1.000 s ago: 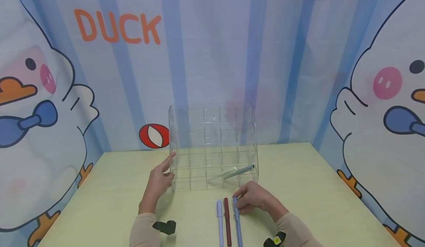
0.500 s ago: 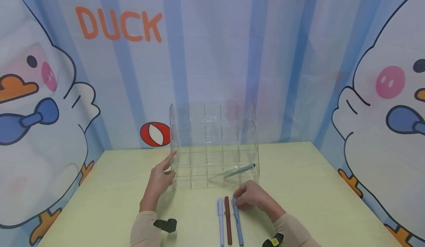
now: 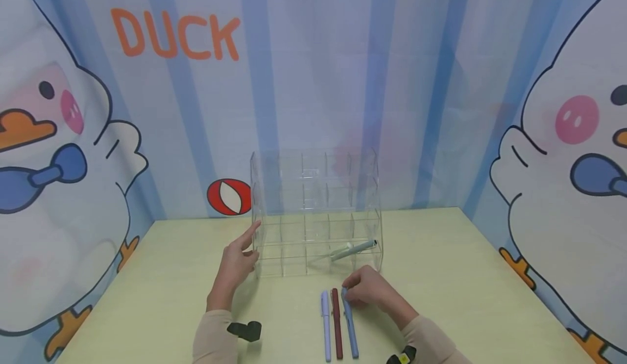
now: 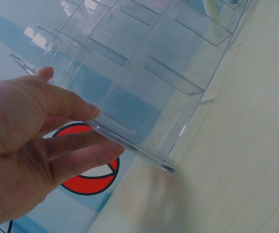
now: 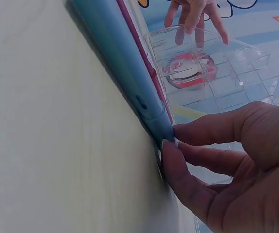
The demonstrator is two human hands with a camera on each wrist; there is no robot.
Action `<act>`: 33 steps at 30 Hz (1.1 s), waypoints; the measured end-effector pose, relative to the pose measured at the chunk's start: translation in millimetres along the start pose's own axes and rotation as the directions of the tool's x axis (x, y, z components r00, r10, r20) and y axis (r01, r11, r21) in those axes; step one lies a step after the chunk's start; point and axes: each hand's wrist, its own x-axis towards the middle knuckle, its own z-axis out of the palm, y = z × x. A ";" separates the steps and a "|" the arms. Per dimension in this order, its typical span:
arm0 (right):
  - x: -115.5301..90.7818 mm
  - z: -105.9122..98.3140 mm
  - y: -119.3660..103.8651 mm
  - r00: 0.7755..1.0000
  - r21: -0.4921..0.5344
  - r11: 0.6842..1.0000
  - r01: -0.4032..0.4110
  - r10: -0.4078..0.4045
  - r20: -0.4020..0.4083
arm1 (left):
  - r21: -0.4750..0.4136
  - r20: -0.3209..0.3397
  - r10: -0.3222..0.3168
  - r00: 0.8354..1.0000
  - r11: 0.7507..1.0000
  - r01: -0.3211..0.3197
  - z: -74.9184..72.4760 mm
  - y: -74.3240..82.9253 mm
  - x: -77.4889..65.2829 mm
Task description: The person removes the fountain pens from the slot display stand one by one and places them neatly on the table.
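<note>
My left hand (image 3: 236, 266) grips the left side panel of a clear acrylic rack (image 4: 115, 87), thumb on one face and fingers on the other. The rack has stepped rows of compartments. A grey-green pen (image 3: 354, 251) lies slanted in its lowest row, at the right. My right hand (image 3: 370, 288) pinches the far end of a blue pen (image 5: 125, 58) between thumb and fingertips, close over the table in front of the rack. Left of the blue pen, a dark red pen (image 3: 337, 323) and a lavender pen (image 3: 325, 326) lie roughly parallel to it.
The pale wood-look table (image 3: 455, 277) extends to both sides of the rack. A striped cloth backdrop (image 3: 313, 81) with printed ducks hangs close behind and along the sides. Black wrist cameras sit on both wrists.
The blue pen's far end has shifted slightly left, toward the dark red pen, with my right hand still on it. My left hand stays at the rack, and the head view has tilted a little.
</note>
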 end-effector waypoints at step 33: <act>-0.6 1.5 -2.9 1.000 0.033 0.999 -0.022 0.023 -0.006 | -0.013 -0.004 -0.004 1.000 1.000 0.004 -0.3 2.6 -1.9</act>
